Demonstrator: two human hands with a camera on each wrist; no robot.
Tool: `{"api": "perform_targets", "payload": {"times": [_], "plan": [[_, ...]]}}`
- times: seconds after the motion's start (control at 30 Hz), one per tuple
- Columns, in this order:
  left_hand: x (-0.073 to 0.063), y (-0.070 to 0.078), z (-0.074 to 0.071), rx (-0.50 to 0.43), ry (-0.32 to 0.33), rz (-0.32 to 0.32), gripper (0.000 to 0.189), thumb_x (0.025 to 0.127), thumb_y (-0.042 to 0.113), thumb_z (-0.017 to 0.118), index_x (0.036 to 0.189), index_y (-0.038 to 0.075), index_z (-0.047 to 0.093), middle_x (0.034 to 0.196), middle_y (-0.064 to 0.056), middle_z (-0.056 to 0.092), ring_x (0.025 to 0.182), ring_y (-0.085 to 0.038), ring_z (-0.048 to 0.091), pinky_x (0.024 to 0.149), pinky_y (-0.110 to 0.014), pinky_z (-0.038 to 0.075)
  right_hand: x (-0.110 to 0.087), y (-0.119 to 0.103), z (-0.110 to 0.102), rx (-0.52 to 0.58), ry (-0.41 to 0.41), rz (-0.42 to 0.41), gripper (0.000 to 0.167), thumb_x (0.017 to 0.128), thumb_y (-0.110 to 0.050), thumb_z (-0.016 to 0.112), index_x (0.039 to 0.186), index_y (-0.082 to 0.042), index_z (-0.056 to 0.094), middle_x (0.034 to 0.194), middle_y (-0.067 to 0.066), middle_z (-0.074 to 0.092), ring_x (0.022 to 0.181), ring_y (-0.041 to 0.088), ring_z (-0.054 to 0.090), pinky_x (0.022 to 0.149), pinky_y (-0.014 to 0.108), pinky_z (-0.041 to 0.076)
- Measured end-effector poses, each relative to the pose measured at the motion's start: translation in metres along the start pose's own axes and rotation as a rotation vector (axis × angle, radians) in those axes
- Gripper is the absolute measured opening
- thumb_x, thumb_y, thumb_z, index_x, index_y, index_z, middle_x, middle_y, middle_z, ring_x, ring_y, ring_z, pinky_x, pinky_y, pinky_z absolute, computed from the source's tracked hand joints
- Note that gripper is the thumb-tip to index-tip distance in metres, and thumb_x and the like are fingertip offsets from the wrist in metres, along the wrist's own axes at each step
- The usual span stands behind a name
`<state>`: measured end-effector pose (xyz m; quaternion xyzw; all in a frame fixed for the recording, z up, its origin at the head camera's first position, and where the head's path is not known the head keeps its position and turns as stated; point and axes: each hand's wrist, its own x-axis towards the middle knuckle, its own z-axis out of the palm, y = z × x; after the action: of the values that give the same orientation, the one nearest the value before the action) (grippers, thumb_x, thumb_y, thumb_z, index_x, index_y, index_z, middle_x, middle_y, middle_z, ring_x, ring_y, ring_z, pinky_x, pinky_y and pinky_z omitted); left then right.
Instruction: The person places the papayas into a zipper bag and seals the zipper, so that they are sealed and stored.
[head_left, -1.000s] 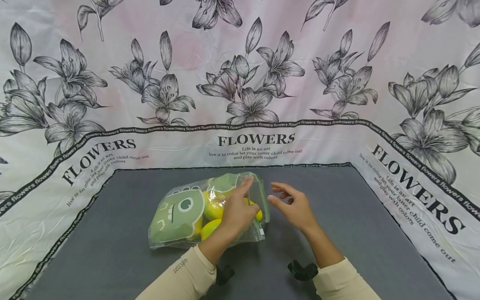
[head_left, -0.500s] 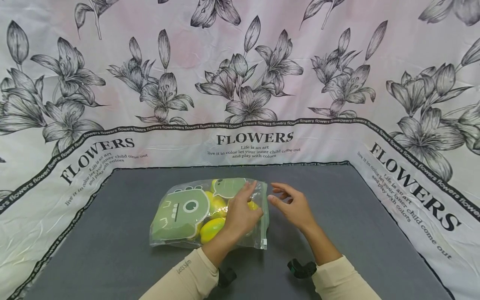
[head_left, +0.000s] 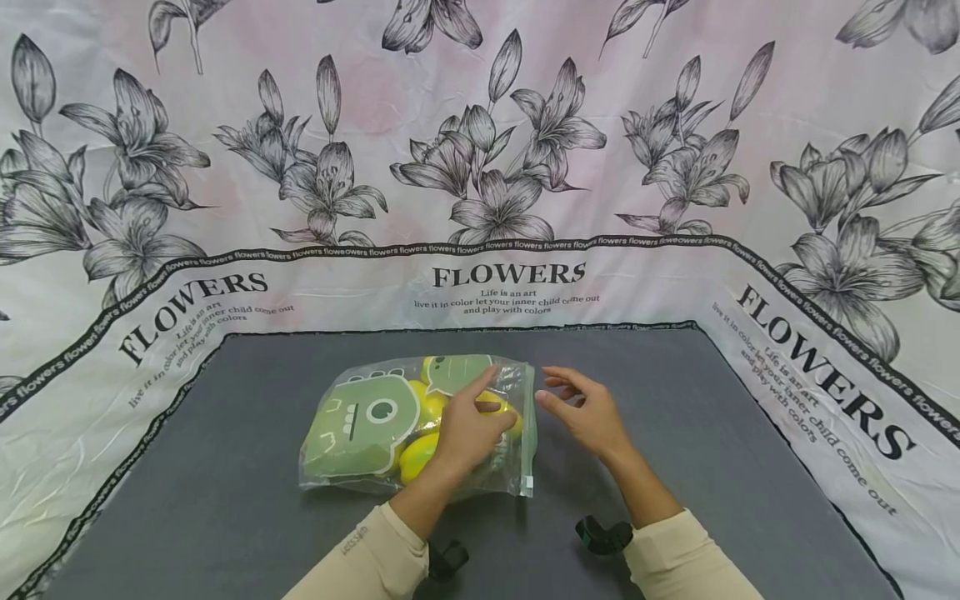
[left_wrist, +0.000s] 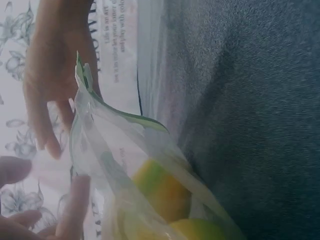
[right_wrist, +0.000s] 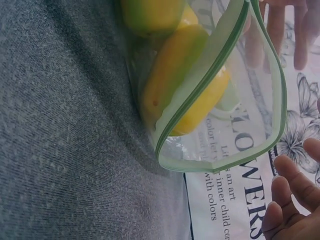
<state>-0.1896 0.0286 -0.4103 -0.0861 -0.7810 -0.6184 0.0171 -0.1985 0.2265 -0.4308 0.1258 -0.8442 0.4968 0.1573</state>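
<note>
A clear zip bag (head_left: pixel 360 429) with a green cartoon print lies on its side on the grey table, several yellow-green fruits (right_wrist: pixel 175 80) like mangoes inside. Its green-edged mouth (right_wrist: pixel 200 95) faces right and gapes in the right wrist view. Over the bag's right half is my left hand (head_left: pixel 468 429), fingers mostly straight and not curled round it. In the left wrist view, fingertips (left_wrist: pixel 77 195) of that hand show beside the plastic. Just right of the mouth, my right hand (head_left: pixel 592 417) hovers with loosely bent fingers, holding nothing.
Black wrist straps (head_left: pixel 603 536) show near both sleeves. Flower-printed white cloth (head_left: pixel 510 292) hangs behind and at both sides of the grey table (head_left: pixel 225 508). A small white zip slider (head_left: pixel 527 482) sits at the bag's near right corner.
The bag's mouth end has settled lower and straighter, its zip slider now nearer the front. My left hand has drawn slightly back to the left. My right hand has hardly moved.
</note>
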Motion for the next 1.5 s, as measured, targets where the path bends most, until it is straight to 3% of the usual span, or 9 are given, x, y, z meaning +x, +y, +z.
{"api": "perform_targets", "payload": {"times": [0.1, 0.2, 0.33, 0.6, 0.77, 0.9, 1.1, 1.27, 1.5], "plan": [[-0.002, -0.005, -0.005, -0.182, -0.057, -0.031, 0.07, 0.079, 0.007, 0.072, 0.144, 0.02, 0.049, 0.129, -0.017, 0.056, 0.092, -0.023, 0.065, 0.061, -0.038, 0.059, -0.001, -0.002, -0.001, -0.005, -0.009, 0.001, 0.042, 0.088, -0.029, 0.072, 0.127, -0.013, 0.064, 0.111, 0.01, 0.066, 0.089, 0.022, 0.057, 0.074, 0.042, 0.048], [-0.005, -0.01, -0.009, -0.329, -0.115, -0.017, 0.07, 0.083, 0.005, 0.072, 0.146, 0.019, 0.046, 0.138, -0.013, 0.049, 0.095, -0.024, 0.064, 0.064, -0.044, 0.059, -0.003, -0.004, -0.001, -0.013, -0.018, 0.003, 0.042, 0.088, -0.029, 0.072, 0.127, -0.014, 0.064, 0.111, 0.009, 0.066, 0.089, 0.021, 0.058, 0.073, 0.041, 0.048], [-0.008, -0.013, -0.014, -0.432, -0.143, -0.013, 0.07, 0.084, 0.004, 0.073, 0.146, 0.019, 0.045, 0.137, -0.012, 0.052, 0.093, -0.028, 0.064, 0.065, -0.047, 0.058, -0.006, -0.007, -0.002, -0.007, -0.03, 0.018, 0.042, 0.089, -0.028, 0.072, 0.127, -0.013, 0.064, 0.112, 0.01, 0.065, 0.089, 0.021, 0.059, 0.072, 0.04, 0.05], [-0.015, -0.017, -0.019, -0.487, -0.15, -0.046, 0.071, 0.085, 0.006, 0.073, 0.148, 0.02, 0.043, 0.126, -0.023, 0.054, 0.091, -0.039, 0.065, 0.059, -0.044, 0.058, -0.012, -0.027, -0.003, 0.02, -0.049, 0.029, 0.041, 0.09, -0.015, 0.07, 0.128, -0.003, 0.061, 0.113, 0.021, 0.063, 0.09, 0.033, 0.059, 0.072, 0.046, 0.05], [-0.026, -0.018, -0.022, -0.491, -0.171, -0.052, 0.072, 0.084, 0.006, 0.072, 0.148, 0.019, 0.041, 0.117, -0.027, 0.057, 0.083, -0.034, 0.066, 0.057, -0.047, 0.058, -0.022, -0.054, -0.006, 0.019, -0.079, 0.023, 0.039, 0.09, -0.009, 0.068, 0.127, 0.003, 0.06, 0.111, 0.024, 0.062, 0.089, 0.034, 0.059, 0.072, 0.042, 0.051], [-0.036, -0.019, -0.023, -0.504, -0.203, -0.042, 0.071, 0.085, 0.005, 0.072, 0.148, 0.021, 0.042, 0.109, -0.025, 0.061, 0.078, -0.031, 0.066, 0.055, -0.047, 0.058, -0.028, -0.059, -0.006, 0.012, -0.079, 0.018, 0.037, 0.09, -0.008, 0.068, 0.124, 0.002, 0.061, 0.108, 0.024, 0.063, 0.087, 0.033, 0.059, 0.072, 0.041, 0.051], [-0.047, -0.027, -0.02, -0.529, -0.237, -0.049, 0.072, 0.085, 0.0, 0.07, 0.149, 0.014, 0.04, 0.092, -0.025, 0.064, 0.068, -0.026, 0.066, 0.05, -0.046, 0.057, -0.037, -0.057, -0.004, 0.022, -0.084, 0.023, 0.034, 0.088, -0.006, 0.069, 0.121, 0.001, 0.064, 0.099, 0.021, 0.064, 0.083, 0.034, 0.059, 0.07, 0.044, 0.051], [-0.053, -0.035, -0.016, -0.545, -0.274, -0.082, 0.074, 0.084, 0.002, 0.071, 0.15, 0.013, 0.038, 0.087, -0.026, 0.067, 0.063, -0.025, 0.066, 0.047, -0.043, 0.056, -0.044, -0.054, -0.003, 0.007, -0.106, 0.037, 0.03, 0.088, -0.006, 0.069, 0.118, 0.0, 0.066, 0.092, 0.013, 0.066, 0.078, 0.031, 0.06, 0.065, 0.035, 0.052], [-0.059, -0.042, -0.011, -0.502, -0.291, -0.128, 0.072, 0.084, 0.003, 0.071, 0.148, 0.013, 0.04, 0.07, -0.02, 0.067, 0.057, -0.026, 0.067, 0.046, -0.039, 0.056, -0.049, -0.008, 0.004, 0.059, -0.175, 0.026, 0.027, 0.089, -0.024, 0.071, 0.113, -0.012, 0.072, 0.09, 0.001, 0.07, 0.076, 0.02, 0.063, 0.064, 0.031, 0.053]]}}
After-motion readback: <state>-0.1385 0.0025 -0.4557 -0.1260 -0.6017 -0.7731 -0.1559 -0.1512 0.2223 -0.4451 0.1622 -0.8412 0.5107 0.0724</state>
